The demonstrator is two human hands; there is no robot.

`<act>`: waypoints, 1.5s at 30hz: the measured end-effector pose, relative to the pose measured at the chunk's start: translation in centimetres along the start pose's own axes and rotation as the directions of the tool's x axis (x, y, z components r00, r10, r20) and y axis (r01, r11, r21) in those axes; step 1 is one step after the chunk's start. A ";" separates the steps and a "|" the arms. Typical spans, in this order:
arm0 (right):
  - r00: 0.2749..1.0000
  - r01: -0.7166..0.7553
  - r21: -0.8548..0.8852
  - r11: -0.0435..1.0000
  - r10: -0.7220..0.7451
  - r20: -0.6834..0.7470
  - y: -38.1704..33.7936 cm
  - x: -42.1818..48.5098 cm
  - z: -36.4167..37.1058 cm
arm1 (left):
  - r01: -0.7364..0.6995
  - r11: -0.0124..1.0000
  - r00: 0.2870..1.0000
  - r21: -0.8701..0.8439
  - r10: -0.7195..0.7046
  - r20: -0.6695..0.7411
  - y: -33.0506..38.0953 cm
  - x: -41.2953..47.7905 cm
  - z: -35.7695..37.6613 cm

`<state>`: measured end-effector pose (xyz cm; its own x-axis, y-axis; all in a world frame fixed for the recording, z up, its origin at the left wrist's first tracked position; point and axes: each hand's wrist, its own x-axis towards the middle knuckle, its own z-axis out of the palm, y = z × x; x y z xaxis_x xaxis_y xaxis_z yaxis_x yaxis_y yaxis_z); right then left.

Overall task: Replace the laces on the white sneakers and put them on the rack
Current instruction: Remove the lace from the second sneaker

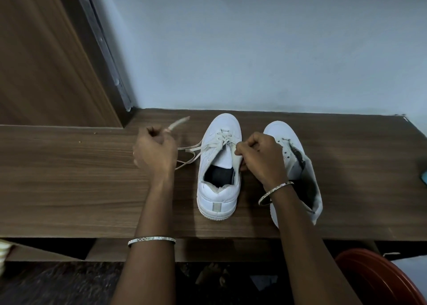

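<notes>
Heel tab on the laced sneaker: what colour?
The heel tab is pale grey on the white sneaker; head view shows it.

A pale blue-grey plastered wall [254, 38] stands behind the long brown wood-grain top [69, 177]. At the left is a brown wooden panel [41, 61], edged by a grey metal strip [104, 50]. Below lies a dark speckled floor [57, 286]. The light is dim.

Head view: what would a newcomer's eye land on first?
A half-laced sneaker stands mid-frame on the wooden top, with the other sneaker tilted beside it on the right. The left hand grips a lace stretched leftward, while the right hand pinches the half-laced sneaker's eyelet edge.
</notes>
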<state>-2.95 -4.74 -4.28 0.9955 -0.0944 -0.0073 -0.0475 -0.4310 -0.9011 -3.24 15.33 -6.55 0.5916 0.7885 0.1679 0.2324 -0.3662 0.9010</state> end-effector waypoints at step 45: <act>0.892 0.362 -0.437 0.823 -0.441 -0.093 -0.3 -0.1 3.5 | -0.419 0.886 0.681 -0.197 0.451 0.577 0.7 -1.1 0.5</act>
<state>-2.78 -1.51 -5.52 0.9019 0.0229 0.4314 0.2854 -0.7812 -0.5552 -3.37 13.93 -6.32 0.9531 0.0873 0.2897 -0.1942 -0.5577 0.8070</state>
